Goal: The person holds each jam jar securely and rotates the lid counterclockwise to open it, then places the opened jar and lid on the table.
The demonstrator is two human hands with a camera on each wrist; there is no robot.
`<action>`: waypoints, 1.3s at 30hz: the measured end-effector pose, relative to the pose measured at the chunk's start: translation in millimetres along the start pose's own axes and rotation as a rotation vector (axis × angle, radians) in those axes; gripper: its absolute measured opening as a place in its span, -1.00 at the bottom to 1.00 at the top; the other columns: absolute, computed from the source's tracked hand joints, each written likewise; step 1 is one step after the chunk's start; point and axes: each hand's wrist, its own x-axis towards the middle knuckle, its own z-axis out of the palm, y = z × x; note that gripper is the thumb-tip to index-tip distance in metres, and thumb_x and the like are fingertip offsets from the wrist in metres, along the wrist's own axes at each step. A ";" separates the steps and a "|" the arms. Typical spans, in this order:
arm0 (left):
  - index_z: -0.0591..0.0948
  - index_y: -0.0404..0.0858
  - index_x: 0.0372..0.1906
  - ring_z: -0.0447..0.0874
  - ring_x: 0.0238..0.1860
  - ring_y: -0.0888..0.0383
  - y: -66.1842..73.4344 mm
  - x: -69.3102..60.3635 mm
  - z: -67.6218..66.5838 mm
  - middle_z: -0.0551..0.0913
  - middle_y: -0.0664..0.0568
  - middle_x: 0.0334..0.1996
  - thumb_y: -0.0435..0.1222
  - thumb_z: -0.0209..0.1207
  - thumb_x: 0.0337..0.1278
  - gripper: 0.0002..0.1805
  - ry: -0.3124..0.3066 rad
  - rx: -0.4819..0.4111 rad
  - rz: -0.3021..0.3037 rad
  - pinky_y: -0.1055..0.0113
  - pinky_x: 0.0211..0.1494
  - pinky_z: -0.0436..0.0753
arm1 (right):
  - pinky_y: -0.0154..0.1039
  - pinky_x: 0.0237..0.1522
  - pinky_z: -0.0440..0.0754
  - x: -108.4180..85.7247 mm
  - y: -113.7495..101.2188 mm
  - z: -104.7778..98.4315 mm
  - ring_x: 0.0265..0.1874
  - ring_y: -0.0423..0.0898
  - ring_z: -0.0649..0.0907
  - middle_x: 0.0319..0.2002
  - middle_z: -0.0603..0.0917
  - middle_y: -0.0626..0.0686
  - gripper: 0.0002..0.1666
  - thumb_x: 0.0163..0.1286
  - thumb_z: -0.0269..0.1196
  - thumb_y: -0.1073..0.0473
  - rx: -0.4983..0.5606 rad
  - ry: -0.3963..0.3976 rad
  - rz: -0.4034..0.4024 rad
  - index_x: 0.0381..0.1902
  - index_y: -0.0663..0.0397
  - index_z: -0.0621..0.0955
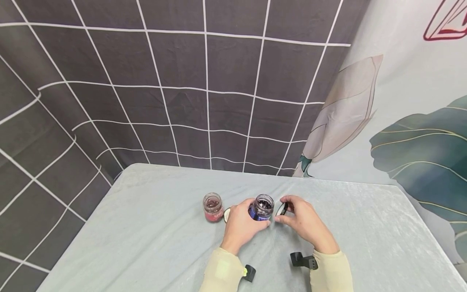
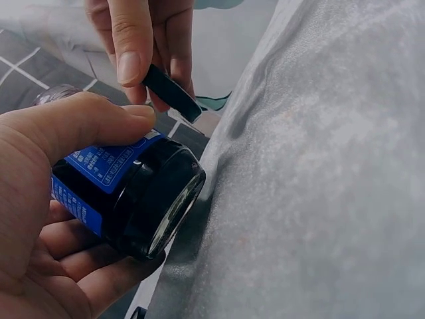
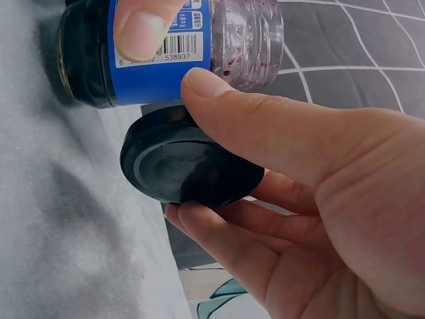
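A glass jar of dark jam (image 1: 263, 206) with a blue label stands uncapped on the table in the head view. My left hand (image 1: 242, 224) grips it round the side, with the thumb across the label (image 2: 109, 159). Just to the right, my right hand (image 1: 302, 219) pinches a black jar lid (image 3: 199, 159) between thumb and fingers. The lid is tilted on edge, its pale inside towards the jar in the head view, and it is off the jar's mouth. Further left stands a second open jar with a red label (image 1: 213, 207), apart from my left hand.
Partly hidden behind my left hand, a pale round lid (image 1: 227, 215) lies beside the red-labelled jar. A grey cloth covers the table (image 1: 153, 235). Behind the table hangs a dark curtain with a white grid (image 1: 182, 105).
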 end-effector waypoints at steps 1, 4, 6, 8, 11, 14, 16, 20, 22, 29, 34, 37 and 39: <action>0.70 -0.08 0.02 0.73 -0.21 0.16 0.0 0.0 0.0 0.78 0.14 -0.23 -0.02 0.59 -0.38 -0.34 0.000 0.001 -0.001 0.22 -0.14 0.60 | 0.08 -0.02 0.62 0.0 0.1 0.0 -0.11 0.13 0.69 -0.06 0.68 0.24 -0.41 0.08 0.56 0.17 -0.002 -0.002 -0.002 0.02 0.34 0.61; 0.70 -0.08 0.02 0.72 -0.21 0.16 -0.2 0.0 0.2 0.78 0.14 -0.23 -0.02 0.59 -0.38 -0.34 -0.001 0.002 -0.002 0.22 -0.14 0.60 | 0.08 -0.01 0.63 0.0 0.1 0.0 -0.09 0.17 0.71 -0.02 0.67 0.27 -0.41 0.08 0.55 0.18 0.001 -0.010 -0.002 0.02 0.34 0.61; 0.70 -0.08 0.02 0.72 -0.21 0.16 -0.5 0.1 0.5 0.77 0.14 -0.23 -0.02 0.59 -0.38 -0.34 -0.002 0.002 -0.005 0.22 -0.15 0.60 | 0.07 0.00 0.63 -0.1 0.0 0.0 -0.08 0.18 0.71 0.00 0.67 0.28 -0.41 0.08 0.55 0.19 0.004 -0.016 0.003 0.03 0.34 0.61; 0.70 -0.08 0.03 0.72 -0.21 0.17 -0.7 0.2 0.8 0.77 0.14 -0.23 -0.02 0.59 -0.38 -0.34 -0.003 0.002 -0.007 0.22 -0.15 0.60 | 0.07 0.00 0.63 -0.1 -0.1 0.2 -0.08 0.18 0.71 0.00 0.66 0.28 -0.41 0.08 0.55 0.19 0.003 -0.018 0.006 0.03 0.34 0.61; 0.70 -0.08 0.02 0.72 -0.22 0.17 -0.8 -0.1 0.8 0.77 0.14 -0.24 -0.02 0.59 -0.38 -0.34 -0.002 0.003 -0.010 0.22 -0.15 0.60 | 0.06 -0.01 0.63 -0.3 -0.1 0.5 -0.08 0.18 0.71 0.00 0.67 0.28 -0.41 0.08 0.56 0.19 0.000 -0.020 0.009 0.02 0.34 0.61; 0.70 -0.08 0.02 0.72 -0.22 0.16 -0.6 -0.3 0.6 0.77 0.14 -0.25 -0.02 0.59 -0.39 -0.34 0.002 0.006 -0.006 0.22 -0.16 0.59 | 0.07 0.00 0.63 -0.6 -0.3 0.8 -0.07 0.19 0.71 0.00 0.66 0.28 -0.41 0.08 0.56 0.20 0.002 -0.025 0.016 0.03 0.34 0.61; 0.70 -0.08 0.01 0.72 -0.23 0.17 -0.6 -0.4 0.7 0.77 0.14 -0.25 -0.02 0.59 -0.39 -0.34 0.004 0.006 -0.002 0.23 -0.17 0.59 | 0.07 0.00 0.63 -0.5 -0.3 1.0 -0.07 0.20 0.71 0.01 0.66 0.29 -0.41 0.08 0.56 0.20 0.002 -0.028 0.023 0.03 0.35 0.61; 0.70 -0.08 0.01 0.72 -0.24 0.17 -0.3 -0.4 0.3 0.77 0.15 -0.26 -0.03 0.59 -0.39 -0.35 0.007 0.000 0.003 0.23 -0.18 0.59 | 0.08 0.01 0.63 -0.1 -0.5 1.2 -0.07 0.19 0.70 0.01 0.67 0.28 -0.41 0.07 0.56 0.21 -0.002 -0.032 0.030 0.03 0.34 0.61; 0.70 -0.09 0.01 0.71 -0.24 0.18 -0.2 -0.6 0.1 0.77 0.15 -0.27 -0.04 0.59 -0.39 -0.35 0.007 -0.002 0.004 0.24 -0.17 0.59 | 0.07 0.00 0.63 -0.3 -0.9 1.1 -0.08 0.18 0.71 0.00 0.67 0.28 -0.40 0.06 0.57 0.21 -0.003 -0.032 0.028 0.02 0.34 0.62; 0.69 -0.10 0.03 0.71 -0.23 0.18 -0.5 -0.7 0.2 0.77 0.15 -0.25 -0.04 0.59 -0.38 -0.34 0.001 -0.004 0.000 0.23 -0.15 0.60 | 0.06 0.00 0.63 -0.4 -1.7 1.3 -0.09 0.17 0.71 -0.01 0.68 0.27 -0.35 0.01 0.60 0.18 0.006 -0.036 0.020 0.02 0.34 0.61; 0.69 -0.10 0.02 0.72 -0.21 0.16 0.0 -0.2 0.8 0.77 0.14 -0.24 -0.04 0.58 -0.37 -0.35 0.002 -0.005 0.003 0.22 -0.13 0.60 | 0.06 0.01 0.63 -0.5 -0.8 1.7 -0.07 0.19 0.71 0.01 0.67 0.28 -0.33 0.01 0.60 0.19 0.015 -0.040 0.026 0.05 0.36 0.60; 0.69 -0.10 0.02 0.71 -0.20 0.17 0.6 -0.6 0.6 0.77 0.14 -0.23 -0.05 0.58 -0.37 -0.35 0.006 -0.004 0.003 0.22 -0.12 0.60 | 0.05 0.02 0.63 -0.6 -0.4 1.8 -0.07 0.19 0.71 0.01 0.66 0.29 -0.32 0.00 0.60 0.20 0.018 -0.042 0.020 0.05 0.37 0.60; 0.69 -0.10 0.02 0.71 -0.20 0.17 0.9 -0.9 0.4 0.77 0.14 -0.23 -0.06 0.58 -0.37 -0.35 0.006 -0.004 0.002 0.22 -0.11 0.60 | 0.06 0.01 0.63 -0.9 0.5 1.9 -0.08 0.18 0.71 0.00 0.67 0.28 -0.33 0.00 0.60 0.21 0.018 -0.041 0.015 0.05 0.37 0.60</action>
